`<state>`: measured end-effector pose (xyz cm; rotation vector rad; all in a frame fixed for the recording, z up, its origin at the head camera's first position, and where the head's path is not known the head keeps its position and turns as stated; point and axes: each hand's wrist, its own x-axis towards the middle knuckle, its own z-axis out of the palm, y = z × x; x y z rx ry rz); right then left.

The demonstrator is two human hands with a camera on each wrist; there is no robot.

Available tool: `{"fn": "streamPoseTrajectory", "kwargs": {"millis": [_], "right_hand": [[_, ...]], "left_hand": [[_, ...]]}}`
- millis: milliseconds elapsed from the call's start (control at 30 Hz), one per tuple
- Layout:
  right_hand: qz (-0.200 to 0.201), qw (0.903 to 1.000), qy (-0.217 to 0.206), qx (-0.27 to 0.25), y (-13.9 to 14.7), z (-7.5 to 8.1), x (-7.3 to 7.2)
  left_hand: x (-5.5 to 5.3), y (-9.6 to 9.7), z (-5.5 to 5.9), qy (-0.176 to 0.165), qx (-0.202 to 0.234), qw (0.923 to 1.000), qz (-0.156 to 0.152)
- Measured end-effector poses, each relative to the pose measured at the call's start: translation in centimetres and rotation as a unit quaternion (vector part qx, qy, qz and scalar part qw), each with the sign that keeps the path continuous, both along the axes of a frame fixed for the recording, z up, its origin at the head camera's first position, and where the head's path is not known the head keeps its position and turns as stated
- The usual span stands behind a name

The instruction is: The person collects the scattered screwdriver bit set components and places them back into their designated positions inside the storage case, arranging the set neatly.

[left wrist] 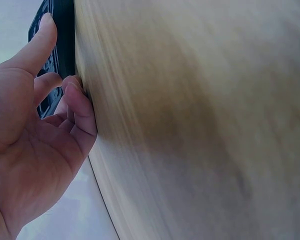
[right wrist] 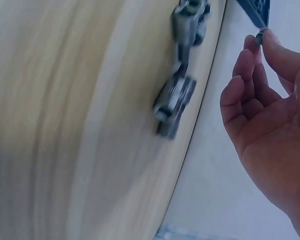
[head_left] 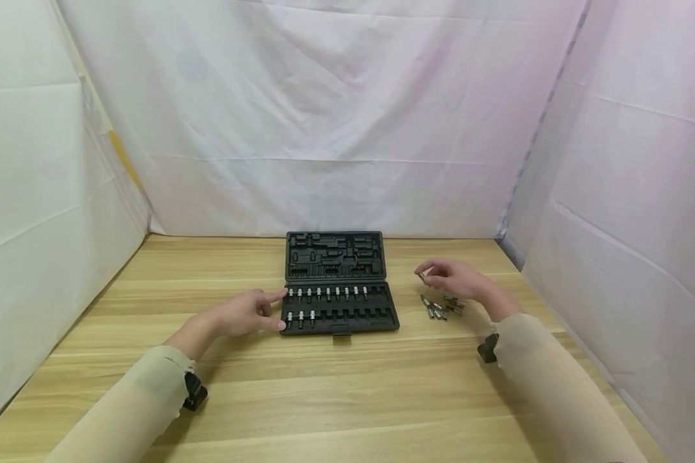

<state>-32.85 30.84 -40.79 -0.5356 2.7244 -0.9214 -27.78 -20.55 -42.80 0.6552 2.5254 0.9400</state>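
Observation:
A black plastic socket case lies unfolded on the table, lid at the back. Bit sockets fill much of its rear row and the left end of its front row. My left hand touches the case's left side, index finger towards the rear and thumb at the front corner; the left wrist view shows its other fingers loosely bent. To the right of the case, my right hand pinches a small metal bit socket between thumb and fingertips, raised over a loose pile of bit sockets.
The wooden table has white sheet walls behind it and at both sides. A dark wrist device sits under each sleeve. In the right wrist view, loose bit sockets lie below the right hand.

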Motion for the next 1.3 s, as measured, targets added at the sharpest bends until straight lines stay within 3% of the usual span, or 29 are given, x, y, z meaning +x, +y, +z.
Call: {"fn": "streamPoseTrajectory", "kwargs": {"millis": [400,800,1300], "right_hand": [[0.032,0.9993,-0.009,-0.017,-4.5,0.2,-0.6],[0.016,0.9998,-0.013,-0.003,-8.9,-0.4,-1.5],[0.014,0.9991,-0.005,0.040,-10.8,-1.1,-2.2]], "left_hand": [[0.1,0.0,0.0,0.003,0.003,1.0000,-0.002],[-0.1,0.0,-0.1,0.004,-0.001,1.0000,0.000],[-0.1,0.0,-0.2,0.006,-0.001,1.0000,0.000]]}}
